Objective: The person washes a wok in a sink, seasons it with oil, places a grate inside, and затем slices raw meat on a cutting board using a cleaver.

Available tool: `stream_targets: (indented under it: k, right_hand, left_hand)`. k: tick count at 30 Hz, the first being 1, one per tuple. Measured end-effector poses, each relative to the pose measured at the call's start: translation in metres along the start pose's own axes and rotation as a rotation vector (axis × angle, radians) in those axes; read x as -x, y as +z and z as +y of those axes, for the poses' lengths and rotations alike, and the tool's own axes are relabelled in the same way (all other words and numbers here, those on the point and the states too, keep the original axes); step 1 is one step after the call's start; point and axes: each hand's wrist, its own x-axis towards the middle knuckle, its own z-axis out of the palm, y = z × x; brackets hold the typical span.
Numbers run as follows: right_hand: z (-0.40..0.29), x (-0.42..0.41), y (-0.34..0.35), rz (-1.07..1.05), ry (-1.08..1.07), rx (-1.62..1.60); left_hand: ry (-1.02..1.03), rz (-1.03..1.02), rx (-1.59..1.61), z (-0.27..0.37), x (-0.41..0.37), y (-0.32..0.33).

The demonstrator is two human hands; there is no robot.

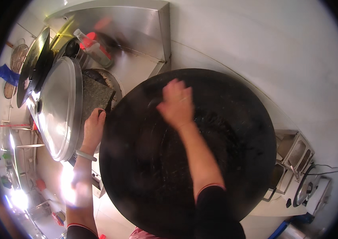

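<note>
A very large, round black wok or griddle pan (145,179) fills the middle of the view, its dark surface partly shiny and wet-looking. Over its upper middle is my right hand (177,104), blurred, fingers spread; whether it touches the surface or has something under the palm I cannot tell. My left hand (94,128) is closed on a small black handle (101,111) at the pan's left rim. Just left of that hand stands a big steel lid (57,110) with a black knob.
A glass bottle (100,53) and a red-lidded container (88,40) stand at the upper left, beside black pans (33,71). Steel containers (296,152) and a round glass lid (305,188) lie to the right. A steel splash panel (127,27) rises behind.
</note>
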Motion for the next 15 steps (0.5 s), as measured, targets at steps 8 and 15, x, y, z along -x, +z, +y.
stream_targets:
  k: [8,15]
  right_hand:
    - [0.117,0.246,-0.072,0.004,0.559,0.617]
    - [0.070,0.197,-0.006,0.107,0.681,0.464]
  left_hand:
    - [-0.005,0.048,0.071,-0.006,0.008,0.001]
    - [0.006,0.045,0.086,-0.003,0.005,0.001]
